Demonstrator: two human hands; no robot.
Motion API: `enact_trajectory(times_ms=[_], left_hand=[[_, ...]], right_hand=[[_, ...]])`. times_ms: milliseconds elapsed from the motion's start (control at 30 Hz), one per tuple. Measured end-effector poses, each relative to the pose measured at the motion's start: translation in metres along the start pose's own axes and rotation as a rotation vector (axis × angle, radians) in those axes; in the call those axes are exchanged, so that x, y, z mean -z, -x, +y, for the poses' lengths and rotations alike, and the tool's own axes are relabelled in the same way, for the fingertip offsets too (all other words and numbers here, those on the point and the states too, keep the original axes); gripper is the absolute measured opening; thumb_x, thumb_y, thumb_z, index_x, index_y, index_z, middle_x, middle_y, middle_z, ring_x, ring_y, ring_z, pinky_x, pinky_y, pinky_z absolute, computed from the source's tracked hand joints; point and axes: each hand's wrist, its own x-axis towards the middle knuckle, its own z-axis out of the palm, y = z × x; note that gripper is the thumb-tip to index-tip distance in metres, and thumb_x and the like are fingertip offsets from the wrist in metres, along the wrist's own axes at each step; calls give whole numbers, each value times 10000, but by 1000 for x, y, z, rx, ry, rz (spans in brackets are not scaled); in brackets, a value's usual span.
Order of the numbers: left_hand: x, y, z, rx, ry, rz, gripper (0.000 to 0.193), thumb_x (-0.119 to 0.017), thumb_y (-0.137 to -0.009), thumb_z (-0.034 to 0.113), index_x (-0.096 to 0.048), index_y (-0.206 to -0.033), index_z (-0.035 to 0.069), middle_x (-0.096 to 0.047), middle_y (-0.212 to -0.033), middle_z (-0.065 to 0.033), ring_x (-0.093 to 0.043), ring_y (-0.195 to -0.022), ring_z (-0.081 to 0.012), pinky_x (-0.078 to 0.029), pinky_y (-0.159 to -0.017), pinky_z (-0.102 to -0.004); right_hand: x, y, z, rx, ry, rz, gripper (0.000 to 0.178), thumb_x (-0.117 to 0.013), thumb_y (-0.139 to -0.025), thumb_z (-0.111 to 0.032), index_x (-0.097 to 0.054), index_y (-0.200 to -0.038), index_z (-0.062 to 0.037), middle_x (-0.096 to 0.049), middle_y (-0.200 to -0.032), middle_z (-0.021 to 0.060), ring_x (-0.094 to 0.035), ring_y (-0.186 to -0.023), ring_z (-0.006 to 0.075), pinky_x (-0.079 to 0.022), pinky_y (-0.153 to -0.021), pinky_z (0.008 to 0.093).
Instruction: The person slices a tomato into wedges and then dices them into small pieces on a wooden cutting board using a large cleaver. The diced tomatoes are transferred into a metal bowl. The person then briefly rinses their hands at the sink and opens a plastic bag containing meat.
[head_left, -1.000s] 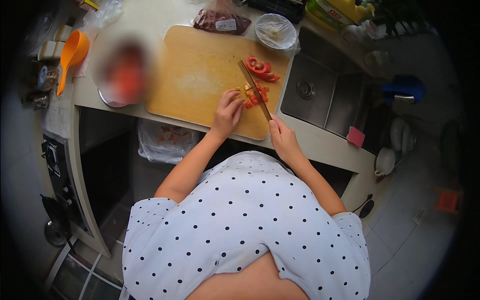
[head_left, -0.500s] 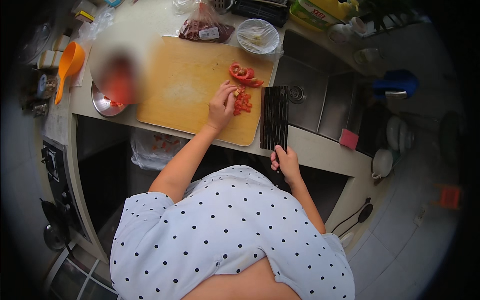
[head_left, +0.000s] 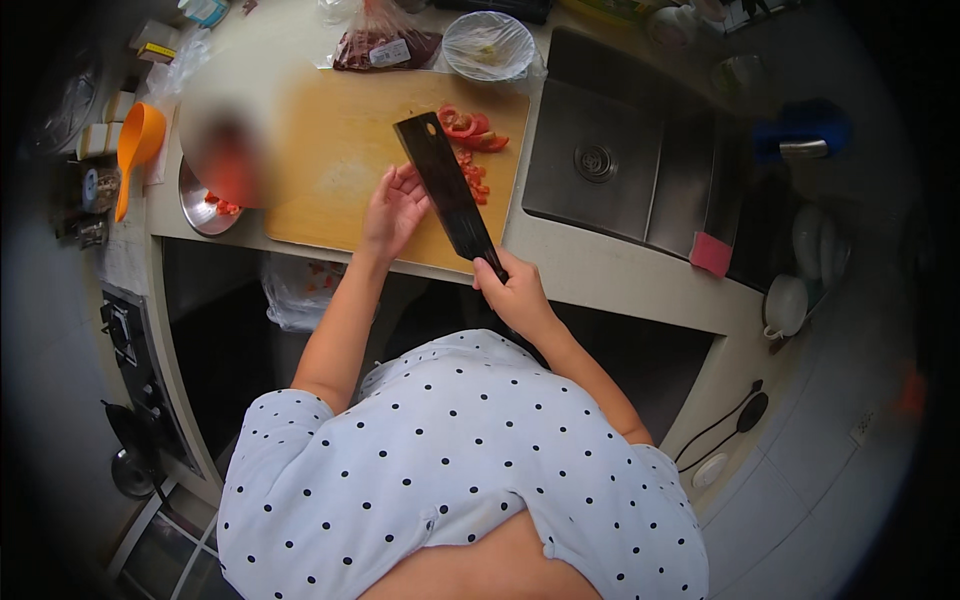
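Observation:
My right hand (head_left: 515,290) grips the handle of a dark-bladed cleaver (head_left: 445,185), which is tilted over the cutting board with its tip pointing far left. My left hand (head_left: 393,212) is beside the blade, palm turned up and fingers loosely apart, holding nothing; its fingertips are close to the blade. Small diced red pieces (head_left: 478,188) lie on the wooden cutting board (head_left: 320,200), partly hidden by the cleaver. Beyond them are larger curved red pieces (head_left: 475,130), tomato or pepper, I cannot tell which.
Left of the board, a metal bowl (head_left: 192,212) holds red bits, partly under a blur. An orange ladle (head_left: 140,140) lies further left. Behind the board are a bagged dark red item (head_left: 365,50) and a film-covered bowl (head_left: 488,48). A sink (head_left: 590,110) and pink sponge (head_left: 710,254) are on the right.
The cleaver has swung up and left from beside the board's right edge to over the board. My left hand has drawn back left from the diced pieces and turned palm up.

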Motion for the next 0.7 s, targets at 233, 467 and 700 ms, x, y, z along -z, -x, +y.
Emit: enact_trajectory(times_ms=[233,467,700], left_hand=[[-12,2,9,384,322,-308,535,-350,-962,442,-571,-1144,-10,-616,-1107,-165,-569,-1064,-307,-453,-929,-413],[-2,-14,-6,-350,-836,105,276,-452,-952,195,-627,-950,-18,-644,-1011,-144,-608,-967,-228,-475,-857,-339],[-20,-39,-27,-879,-1453,-63,112,-541,-854,36,-627,-893,-24,-624,-1017,-171,-542,-1076,-351,-435,-915,-383]], right_hand=[[2,-33,-8,-79,-408,-53,255,-492,-940,-207,-520,-756,-33,-505,-611,-3,-439,-474,55,-381,-433,219],[23,4,40,-308,-737,167,205,-486,-949,-196,-477,-811,-45,-532,-691,39,-436,-502,70,-402,-460,234],[12,34,77,-353,-672,259,234,-466,-961,-188,-458,-799,-20,-536,-687,75,-435,-479,85,-391,-426,250]])
